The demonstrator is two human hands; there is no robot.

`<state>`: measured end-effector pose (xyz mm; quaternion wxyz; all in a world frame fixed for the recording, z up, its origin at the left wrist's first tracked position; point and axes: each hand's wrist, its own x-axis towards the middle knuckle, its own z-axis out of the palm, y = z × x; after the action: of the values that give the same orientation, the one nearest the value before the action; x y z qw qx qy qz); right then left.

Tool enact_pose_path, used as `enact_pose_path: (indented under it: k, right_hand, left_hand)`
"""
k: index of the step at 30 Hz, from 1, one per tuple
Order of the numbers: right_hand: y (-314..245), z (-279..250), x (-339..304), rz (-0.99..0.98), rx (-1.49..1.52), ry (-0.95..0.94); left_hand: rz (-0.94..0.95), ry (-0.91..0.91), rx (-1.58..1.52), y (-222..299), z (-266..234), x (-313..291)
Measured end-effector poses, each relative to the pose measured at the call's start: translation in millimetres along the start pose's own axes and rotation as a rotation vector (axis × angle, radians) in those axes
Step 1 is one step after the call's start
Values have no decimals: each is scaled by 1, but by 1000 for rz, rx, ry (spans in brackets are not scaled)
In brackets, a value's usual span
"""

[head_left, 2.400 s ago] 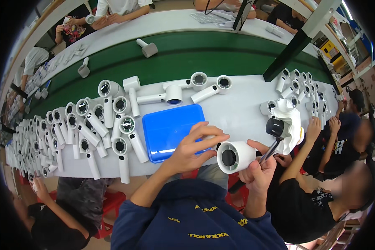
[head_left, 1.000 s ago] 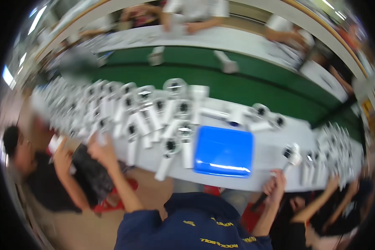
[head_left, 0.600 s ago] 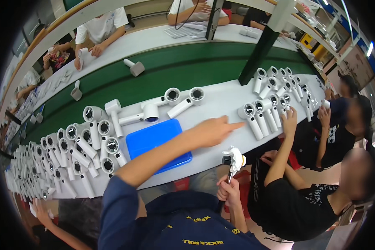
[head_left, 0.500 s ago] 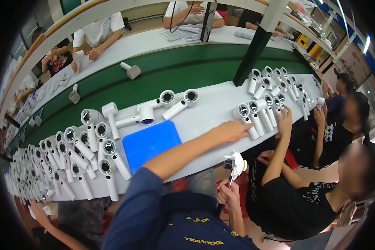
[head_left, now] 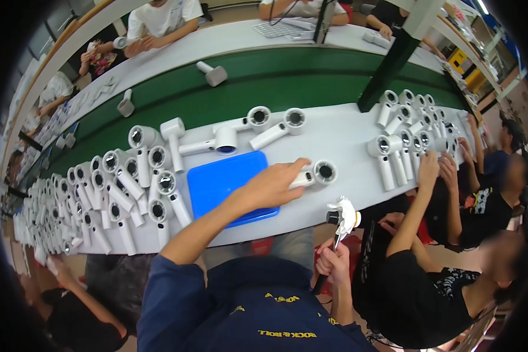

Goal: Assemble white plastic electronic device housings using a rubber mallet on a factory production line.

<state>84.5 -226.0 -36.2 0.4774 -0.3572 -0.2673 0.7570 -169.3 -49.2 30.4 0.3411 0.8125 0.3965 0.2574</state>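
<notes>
The nearer left hand [head_left: 270, 185] is grasping a white plastic handheld fan [head_left: 324, 172] over the pale grey table [head_left: 347, 141], its long axis pointing rightward. The right hand [head_left: 334, 264], lower, is clenching a black-headed, white-wrapped hammer-like tool [head_left: 346, 217].

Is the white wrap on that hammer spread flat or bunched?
Bunched: the white wrap shows crumpled, uneven folds around the head of the hammer.
</notes>
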Motion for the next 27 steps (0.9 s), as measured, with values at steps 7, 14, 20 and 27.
enact_pose_path:
  k: [7,14,20,27]
  right_hand:
    - [-18,32,47,64,-252,32]
    - [-68,50,84,-103,-1042,201]
    - [-97,75,93,-240,-1463,196]
    - [-72,63,103,-323,-1816,120]
  left_hand:
    - [-64,130,255,-21,-16,-43]
    - [59,470,324,-41,6,-46]
    - [23,519,172,-46,0,-56]
    - [49,534,115,-55,6,-56]
